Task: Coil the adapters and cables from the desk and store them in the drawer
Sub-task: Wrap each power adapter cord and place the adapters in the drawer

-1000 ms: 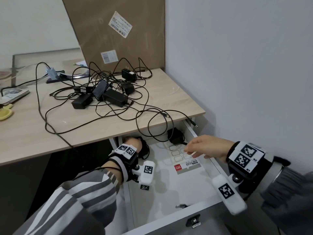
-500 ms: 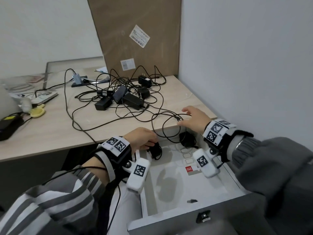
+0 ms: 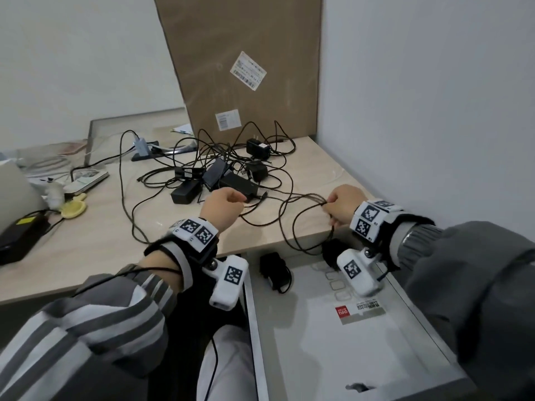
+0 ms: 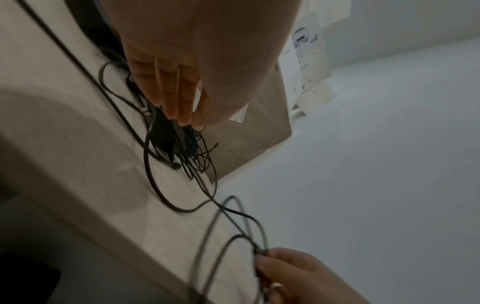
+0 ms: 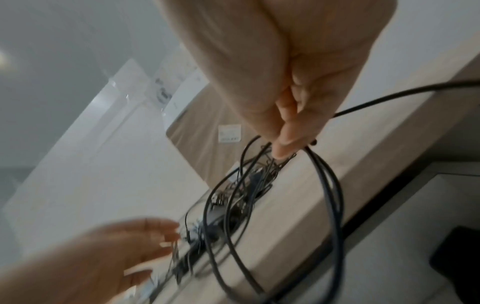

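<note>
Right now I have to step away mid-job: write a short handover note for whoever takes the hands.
Right hand: pinches loops of a black cable over the desk front edge.
Left hand: reaches at the tangle, fingers nearly straight; no firm hold visible.
Done: two black adapters lie at the back of the open drawer, one in plain view, the other partly behind the right wrist.
Left: finish coiling this cable, then untangle, coil and store the remaining adapters.

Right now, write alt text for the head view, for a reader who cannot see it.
Over a desk, the right hand pinches gathered black cable loops while the left hand reaches toward a tangle of adapters. Below, the open drawer holds two coiled adapters.
</note>
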Available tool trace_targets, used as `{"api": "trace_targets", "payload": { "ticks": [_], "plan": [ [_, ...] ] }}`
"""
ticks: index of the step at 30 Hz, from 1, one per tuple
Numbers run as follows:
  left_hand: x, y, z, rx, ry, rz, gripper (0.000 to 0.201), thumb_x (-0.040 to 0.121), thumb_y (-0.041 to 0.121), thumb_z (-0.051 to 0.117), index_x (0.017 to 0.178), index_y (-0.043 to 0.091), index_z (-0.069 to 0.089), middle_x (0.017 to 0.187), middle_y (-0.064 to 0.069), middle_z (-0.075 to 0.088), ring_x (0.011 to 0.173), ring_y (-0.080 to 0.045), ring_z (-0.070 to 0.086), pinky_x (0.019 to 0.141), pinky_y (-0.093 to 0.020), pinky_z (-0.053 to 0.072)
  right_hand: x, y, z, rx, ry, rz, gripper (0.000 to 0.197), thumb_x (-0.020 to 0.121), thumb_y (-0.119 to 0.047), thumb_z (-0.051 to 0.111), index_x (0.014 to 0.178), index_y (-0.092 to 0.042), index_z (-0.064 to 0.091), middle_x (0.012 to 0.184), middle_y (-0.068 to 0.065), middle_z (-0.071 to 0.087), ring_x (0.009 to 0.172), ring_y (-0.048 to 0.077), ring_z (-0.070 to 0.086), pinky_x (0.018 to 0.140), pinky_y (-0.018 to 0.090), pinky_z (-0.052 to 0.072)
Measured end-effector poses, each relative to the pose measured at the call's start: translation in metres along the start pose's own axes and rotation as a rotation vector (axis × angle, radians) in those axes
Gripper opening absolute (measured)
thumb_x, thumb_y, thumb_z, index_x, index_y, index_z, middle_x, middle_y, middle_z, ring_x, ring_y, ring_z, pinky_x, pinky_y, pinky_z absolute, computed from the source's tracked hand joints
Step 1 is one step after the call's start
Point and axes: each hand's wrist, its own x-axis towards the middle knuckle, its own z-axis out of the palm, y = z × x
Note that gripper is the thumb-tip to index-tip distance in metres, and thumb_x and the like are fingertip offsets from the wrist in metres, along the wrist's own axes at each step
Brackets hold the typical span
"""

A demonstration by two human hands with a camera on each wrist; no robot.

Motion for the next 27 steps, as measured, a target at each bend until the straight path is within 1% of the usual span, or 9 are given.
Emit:
{"api": "trace_targets", "payload": {
  "ticks": [3, 5, 9, 12, 17, 19, 22, 25, 27],
  "plan": [
    [0.023, 0.006, -0.003, 0.194, 0.009, 0.033, 0.033, 0.086, 0.008, 0.057, 0.118, 0.017, 0.062, 0.116, -0.003, 0.062, 0.11, -0.023, 0.058, 0.095, -0.034, 0.047, 0.01, 0.003, -0.023, 0.37, 0.108, 0.123, 0.012, 0.093, -0.007, 0.053, 0.091, 0.003, 0.058, 0.04, 0.004, 0.059, 0.032, 0.007, 0.056, 0.04, 0.018, 0.05],
    [0.039, 0.011, -0.002, 0.297, -0.047, 0.056, 0.038, 0.085, 0.009, 0.059, 0.123, 0.016, 0.06, 0.12, -0.006, 0.062, 0.112, -0.026, 0.057, 0.099, -0.036, 0.045, 0.012, 0.006, -0.033, 0.487, 0.187, 0.129, 0.013, 0.093, -0.009, 0.052, 0.098, 0.002, 0.059, 0.049, 0.006, 0.061, 0.037, 0.009, 0.06, 0.045, 0.019, 0.052],
    [0.065, 0.021, 0.008, 0.562, -0.156, 0.116, 0.031, 0.085, 0.016, 0.06, 0.116, 0.014, 0.059, 0.119, -0.008, 0.062, 0.114, -0.03, 0.056, 0.097, -0.038, 0.045, 0.014, 0.014, -0.041, 0.578, 0.34, 0.074, 0.013, 0.093, -0.014, 0.052, 0.103, -0.007, 0.055, 0.06, 0.002, 0.064, 0.053, 0.015, 0.067, 0.062, 0.028, 0.058],
    [0.079, 0.023, 0.012, 0.695, -0.167, 0.102, 0.043, 0.09, 0.014, 0.057, 0.133, 0.011, 0.049, 0.137, -0.011, 0.051, 0.125, -0.03, 0.048, 0.103, -0.038, 0.04, 0.017, 0.02, -0.047, 0.659, 0.369, 0.08, 0.012, 0.093, -0.014, 0.053, 0.101, -0.006, 0.056, 0.061, 0.004, 0.066, 0.06, 0.02, 0.07, 0.074, 0.037, 0.06],
    [0.092, 0.023, 0.016, 0.924, -0.261, 0.088, 0.065, 0.093, 0.022, 0.056, 0.15, 0.019, 0.025, 0.155, -0.002, 0.025, 0.144, -0.027, 0.021, 0.115, -0.042, 0.021, 0.025, 0.02, -0.044, 0.708, 0.324, 0.138, 0.018, 0.092, -0.012, 0.056, 0.106, -0.002, 0.057, 0.069, 0.008, 0.066, 0.06, 0.021, 0.07, 0.069, 0.035, 0.06],
    [0.097, 0.021, 0.018, 0.976, -0.293, 0.094, 0.062, 0.095, 0.016, 0.052, 0.15, 0.02, 0.024, 0.156, -0.002, 0.024, 0.145, -0.025, 0.017, 0.115, -0.043, 0.019, 0.025, 0.018, -0.042, 0.701, 0.294, 0.153, 0.017, 0.091, -0.012, 0.058, 0.104, -0.002, 0.058, 0.07, 0.009, 0.066, 0.057, 0.019, 0.07, 0.06, 0.029, 0.059],
    [0.104, 0.016, 0.015, 1.022, -0.265, 0.096, 0.056, 0.092, 0.017, 0.053, 0.144, 0.028, 0.035, 0.145, -0.003, 0.035, 0.138, -0.029, 0.027, 0.109, -0.051, 0.03, 0.023, 0.017, -0.041, 0.675, 0.257, 0.167, 0.012, 0.09, -0.01, 0.057, 0.097, -0.002, 0.06, 0.065, 0.008, 0.064, 0.057, 0.017, 0.068, 0.054, 0.022, 0.057],
    [0.101, 0.016, 0.007, 1.046, -0.229, 0.101, 0.043, 0.087, 0.037, 0.062, 0.128, 0.027, 0.051, 0.128, -0.005, 0.045, 0.124, -0.029, 0.042, 0.103, -0.048, 0.036, 0.026, 0.017, -0.04, 0.674, 0.247, 0.184, 0.013, 0.089, -0.01, 0.057, 0.098, -0.001, 0.061, 0.063, 0.008, 0.065, 0.061, 0.02, 0.07, 0.064, 0.028, 0.059],
    [0.098, 0.02, -0.001, 0.914, -0.25, 0.105, 0.044, 0.083, 0.042, 0.068, 0.12, 0.022, 0.057, 0.12, -0.005, 0.054, 0.111, -0.027, 0.053, 0.095, -0.04, 0.044, 0.031, 0.016, -0.036, 0.673, 0.249, 0.192, 0.015, 0.088, -0.01, 0.058, 0.099, -0.001, 0.06, 0.059, 0.006, 0.066, 0.062, 0.021, 0.071, 0.073, 0.035, 0.06]
  ]
}}
